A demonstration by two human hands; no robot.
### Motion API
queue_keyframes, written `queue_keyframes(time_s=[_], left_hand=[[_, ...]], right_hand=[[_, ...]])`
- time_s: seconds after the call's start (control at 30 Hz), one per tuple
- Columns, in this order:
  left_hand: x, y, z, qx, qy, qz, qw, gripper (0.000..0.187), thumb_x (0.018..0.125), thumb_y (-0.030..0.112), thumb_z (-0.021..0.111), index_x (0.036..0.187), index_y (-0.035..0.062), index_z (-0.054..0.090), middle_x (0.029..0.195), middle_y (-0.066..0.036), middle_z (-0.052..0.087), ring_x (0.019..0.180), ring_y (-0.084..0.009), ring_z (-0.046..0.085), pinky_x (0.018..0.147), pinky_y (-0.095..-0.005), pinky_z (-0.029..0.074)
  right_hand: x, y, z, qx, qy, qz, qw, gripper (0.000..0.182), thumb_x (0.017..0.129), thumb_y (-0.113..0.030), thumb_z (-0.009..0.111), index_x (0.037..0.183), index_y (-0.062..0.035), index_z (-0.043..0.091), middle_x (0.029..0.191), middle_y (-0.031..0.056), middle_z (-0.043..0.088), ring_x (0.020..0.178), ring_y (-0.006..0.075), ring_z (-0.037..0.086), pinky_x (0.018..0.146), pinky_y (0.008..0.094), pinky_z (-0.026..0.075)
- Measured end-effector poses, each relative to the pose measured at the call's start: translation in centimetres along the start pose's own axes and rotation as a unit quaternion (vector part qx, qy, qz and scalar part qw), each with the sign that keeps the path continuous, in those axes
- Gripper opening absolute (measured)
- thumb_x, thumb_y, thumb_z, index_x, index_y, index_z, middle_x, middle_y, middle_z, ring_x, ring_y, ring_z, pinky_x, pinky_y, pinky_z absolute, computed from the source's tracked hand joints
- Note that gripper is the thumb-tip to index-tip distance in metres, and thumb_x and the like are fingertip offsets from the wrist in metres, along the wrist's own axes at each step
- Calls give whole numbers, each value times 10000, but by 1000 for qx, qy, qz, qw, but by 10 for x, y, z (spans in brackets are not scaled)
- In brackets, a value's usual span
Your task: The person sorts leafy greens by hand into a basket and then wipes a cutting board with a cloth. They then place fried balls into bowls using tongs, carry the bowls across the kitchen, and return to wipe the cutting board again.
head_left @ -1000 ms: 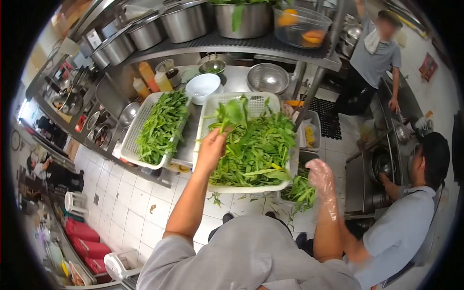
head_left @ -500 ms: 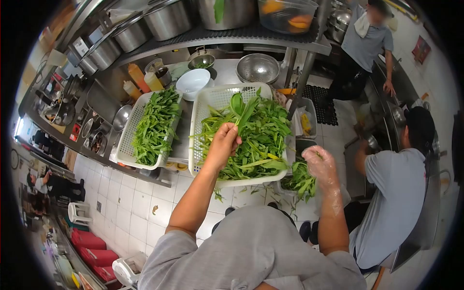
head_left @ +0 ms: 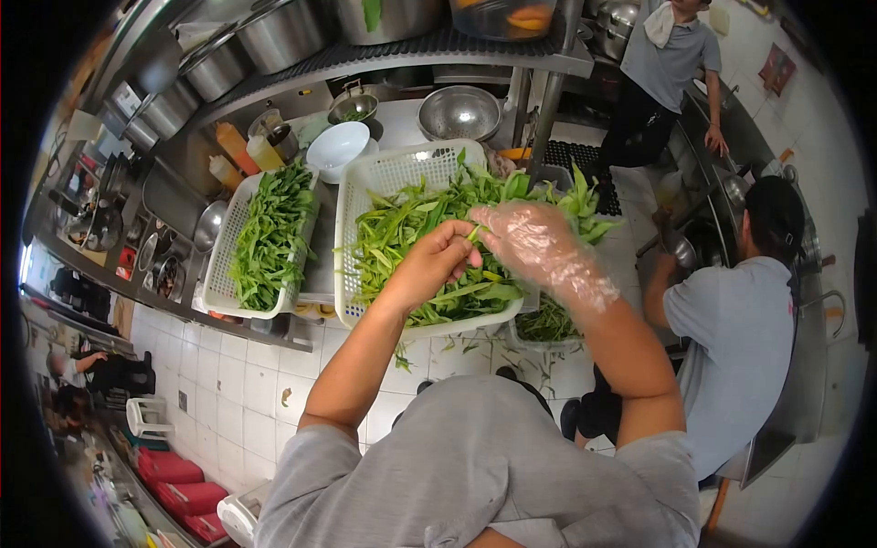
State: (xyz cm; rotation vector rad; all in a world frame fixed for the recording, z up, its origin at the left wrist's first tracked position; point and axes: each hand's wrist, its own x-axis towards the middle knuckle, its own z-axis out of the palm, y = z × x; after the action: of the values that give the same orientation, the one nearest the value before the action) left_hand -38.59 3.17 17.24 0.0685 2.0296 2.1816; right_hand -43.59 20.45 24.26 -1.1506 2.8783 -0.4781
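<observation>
Over the large white basket (head_left: 345, 297) of leafy greens (head_left: 388, 239), my bare left hand (head_left: 429, 263) is closed, its fingertips pinching a small piece of green stem. Touching or nearly touching it, my right hand (head_left: 534, 245), in a clear plastic glove, is closed around stems of greens whose leaves (head_left: 580, 205) spread out behind it to the right. A smaller white basket (head_left: 215, 283) with more leafy greens (head_left: 272, 237) stands to the left. Below my right forearm, a clear container (head_left: 548, 345) on the right holds green pieces (head_left: 545, 321).
Behind the baskets are a white bowl (head_left: 338, 151), a steel colander (head_left: 459, 113) and sauce bottles (head_left: 237, 149). A shelf (head_left: 429, 53) with pots crosses above. A co-worker (head_left: 731, 338) is close on the right; another person (head_left: 671, 73) stands farther back. Leaf scraps lie on the tiled floor.
My right hand has moved up and left with greens, from beside the basket to my left hand. The greens my left hand held upright no longer stand above it. The view has shifted slightly.
</observation>
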Motion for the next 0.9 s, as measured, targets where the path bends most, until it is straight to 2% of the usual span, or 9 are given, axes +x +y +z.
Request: queue_keyframes(time_s=[0.13,0.27,0.37,0.53,0.63,0.73,0.77,0.83,0.9], left_hand=[[-1,3,-2,100,36,28,994,224,914,167,496,1051,15,584,803,-32,631,631,-96,528,588,-235,432],[-2,1,3,267,101,104,953,204,888,182,547,904,-4,629,747,-109,643,663,-197,613,638,-310,475],[-1,4,5,290,95,76,949,201,907,205,559,907,16,627,715,-27,616,612,-81,517,572,-251,436],[12,3,26,257,64,98,959,187,900,188,562,901,13,627,687,-35,595,609,-86,509,565,-256,426],[24,2,46,228,63,211,948,154,893,149,554,924,11,616,695,-71,583,623,-130,528,581,-278,439],[32,2,78,171,62,250,951,137,887,144,565,883,12,602,699,-70,585,621,-147,538,587,-284,443],[34,2,87,201,67,248,945,127,884,134,561,888,13,598,719,-95,598,633,-201,568,603,-305,454],[46,-12,103,254,78,285,921,160,879,143,563,946,2,600,870,-154,609,815,-303,596,720,-368,474],[45,-20,106,289,105,300,903,179,877,148,565,965,-4,601,927,-168,606,885,-331,589,763,-390,472]], right_hand=[[7,17,5,-73,-54,-8,996,271,860,-250,537,1073,-106,621,920,125,654,875,294,620,761,409,487],[4,31,15,-45,8,-31,998,185,832,-239,525,857,-85,625,774,126,638,750,318,629,687,435,493],[-3,24,2,-62,-30,-10,998,259,841,-271,552,1050,-148,643,930,99,660,828,286,630,732,412,495],[-18,31,19,-88,-1,-80,993,187,814,-237,537,894,-102,639,776,79,645,729,297,632,650,420,511],[-26,48,26,71,207,-96,971,151,821,-213,549,839,-87,631,784,87,637,713,250,623,652,386,502],[-31,94,21,291,277,75,913,147,858,-217,568,865,-92,645,730,43,583,668,146,555,601,319,456],[-39,114,15,415,274,243,833,120,874,-190,568,906,-95,634,699,-47,494,596,42,427,503,191,341],[-56,131,0,495,345,258,754,186,893,-239,580,974,-80,635,674,-72,437,550,15,370,464,167,276],[-78,159,3,465,364,215,778,266,899,-274,576,1070,-77,628,735,-57,448,640,49,404,550,187,327]])
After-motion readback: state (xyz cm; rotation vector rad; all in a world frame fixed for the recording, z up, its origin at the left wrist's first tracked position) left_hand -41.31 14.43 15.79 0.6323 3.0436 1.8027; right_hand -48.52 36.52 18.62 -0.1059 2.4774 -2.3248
